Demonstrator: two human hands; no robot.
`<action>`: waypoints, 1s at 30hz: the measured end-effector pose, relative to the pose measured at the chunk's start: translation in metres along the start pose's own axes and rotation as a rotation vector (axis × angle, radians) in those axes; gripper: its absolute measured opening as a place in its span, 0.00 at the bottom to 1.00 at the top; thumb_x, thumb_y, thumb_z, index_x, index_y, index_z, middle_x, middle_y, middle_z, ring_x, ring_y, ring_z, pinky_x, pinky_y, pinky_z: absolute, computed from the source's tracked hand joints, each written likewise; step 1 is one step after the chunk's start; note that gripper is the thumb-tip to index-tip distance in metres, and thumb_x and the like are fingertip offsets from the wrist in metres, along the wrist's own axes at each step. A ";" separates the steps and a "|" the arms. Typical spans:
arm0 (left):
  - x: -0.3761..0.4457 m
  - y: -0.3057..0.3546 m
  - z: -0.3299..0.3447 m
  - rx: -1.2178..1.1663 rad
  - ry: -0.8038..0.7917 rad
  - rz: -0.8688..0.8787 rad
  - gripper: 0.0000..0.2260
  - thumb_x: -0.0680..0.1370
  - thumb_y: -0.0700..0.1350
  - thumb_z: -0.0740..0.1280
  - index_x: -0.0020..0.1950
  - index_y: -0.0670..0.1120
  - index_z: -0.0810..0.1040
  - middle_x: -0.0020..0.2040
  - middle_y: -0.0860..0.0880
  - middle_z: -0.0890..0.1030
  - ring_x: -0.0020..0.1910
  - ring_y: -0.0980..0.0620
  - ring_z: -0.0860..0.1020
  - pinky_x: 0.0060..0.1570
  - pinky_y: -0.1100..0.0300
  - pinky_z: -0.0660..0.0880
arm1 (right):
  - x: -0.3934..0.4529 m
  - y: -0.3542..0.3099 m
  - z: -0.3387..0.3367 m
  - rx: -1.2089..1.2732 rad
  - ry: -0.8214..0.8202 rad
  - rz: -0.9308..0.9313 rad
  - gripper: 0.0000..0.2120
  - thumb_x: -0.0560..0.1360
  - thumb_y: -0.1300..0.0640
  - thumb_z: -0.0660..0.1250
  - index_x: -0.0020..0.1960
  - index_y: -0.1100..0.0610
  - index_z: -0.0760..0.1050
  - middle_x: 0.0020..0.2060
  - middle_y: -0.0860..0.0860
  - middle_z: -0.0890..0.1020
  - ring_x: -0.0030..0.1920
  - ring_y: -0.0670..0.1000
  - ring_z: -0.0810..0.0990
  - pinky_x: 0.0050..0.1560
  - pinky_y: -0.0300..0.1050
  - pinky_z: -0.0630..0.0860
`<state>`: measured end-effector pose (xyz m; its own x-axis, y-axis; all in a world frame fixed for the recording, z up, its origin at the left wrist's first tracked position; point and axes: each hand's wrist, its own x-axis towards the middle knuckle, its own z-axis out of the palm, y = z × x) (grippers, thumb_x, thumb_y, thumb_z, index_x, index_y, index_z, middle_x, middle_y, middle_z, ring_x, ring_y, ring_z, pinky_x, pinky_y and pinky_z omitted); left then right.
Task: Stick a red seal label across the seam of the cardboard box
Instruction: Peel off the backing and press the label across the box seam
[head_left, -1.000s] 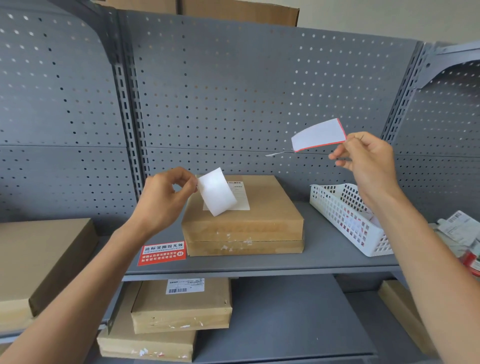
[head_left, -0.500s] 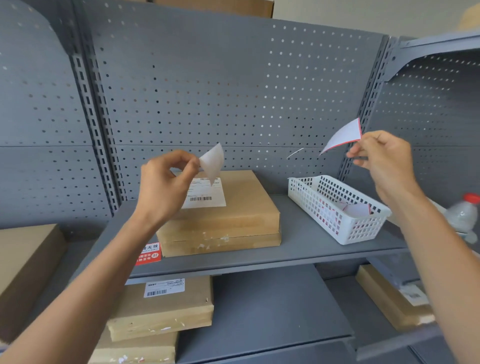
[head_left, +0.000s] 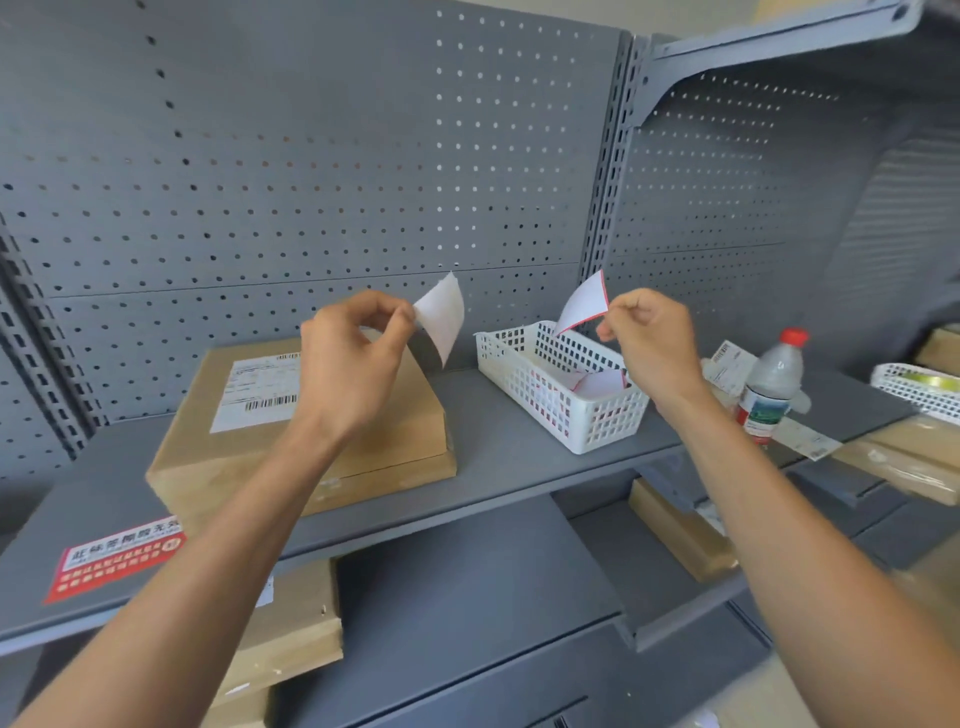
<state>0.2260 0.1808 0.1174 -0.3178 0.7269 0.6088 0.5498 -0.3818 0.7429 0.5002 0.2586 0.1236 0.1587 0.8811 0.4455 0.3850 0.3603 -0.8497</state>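
A flat cardboard box (head_left: 218, 457) with a white shipping label lies on the grey shelf (head_left: 509, 452). My left hand (head_left: 348, 364) is raised above the box's right part and pinches a white backing paper (head_left: 441, 317). My right hand (head_left: 649, 338) pinches the red-edged seal label (head_left: 584, 304), white side toward me, above the white basket (head_left: 566, 384). The two papers are apart. Another red seal label (head_left: 114, 561) is stuck on the shelf's front left.
The white basket holds more red-edged labels. A plastic bottle with a red cap (head_left: 771, 384) and paper slips stand to the right. More cardboard boxes (head_left: 296, 623) lie on the lower shelves. A pegboard wall (head_left: 311, 182) closes the back.
Both hands have come closer together and moved right. My right hand with the red-edged label has dropped to just above the basket. The view has swung right and nearer.
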 end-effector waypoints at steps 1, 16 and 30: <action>0.000 0.002 0.005 -0.001 -0.006 0.003 0.09 0.79 0.48 0.67 0.40 0.52 0.82 0.40 0.63 0.84 0.43 0.62 0.81 0.44 0.63 0.73 | -0.001 0.006 -0.001 -0.017 -0.002 0.005 0.06 0.75 0.65 0.65 0.43 0.59 0.80 0.36 0.51 0.84 0.36 0.45 0.80 0.37 0.37 0.76; -0.012 0.011 0.037 -0.009 -0.080 0.000 0.08 0.80 0.48 0.67 0.43 0.51 0.83 0.41 0.52 0.86 0.44 0.50 0.81 0.37 0.65 0.71 | -0.015 0.043 -0.027 -0.285 -0.020 0.047 0.05 0.72 0.61 0.72 0.38 0.57 0.85 0.36 0.49 0.87 0.43 0.51 0.86 0.48 0.48 0.82; -0.028 0.012 0.037 0.228 0.057 0.398 0.08 0.76 0.45 0.69 0.37 0.47 0.82 0.34 0.56 0.81 0.38 0.47 0.78 0.40 0.51 0.75 | -0.069 -0.037 0.022 0.030 -0.184 -0.094 0.12 0.78 0.50 0.69 0.38 0.54 0.80 0.30 0.52 0.82 0.28 0.45 0.78 0.34 0.44 0.71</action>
<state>0.2698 0.1769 0.0985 -0.0861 0.5137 0.8536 0.7914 -0.4852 0.3718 0.4548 0.1908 0.1184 -0.0467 0.8835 0.4661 0.3629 0.4498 -0.8161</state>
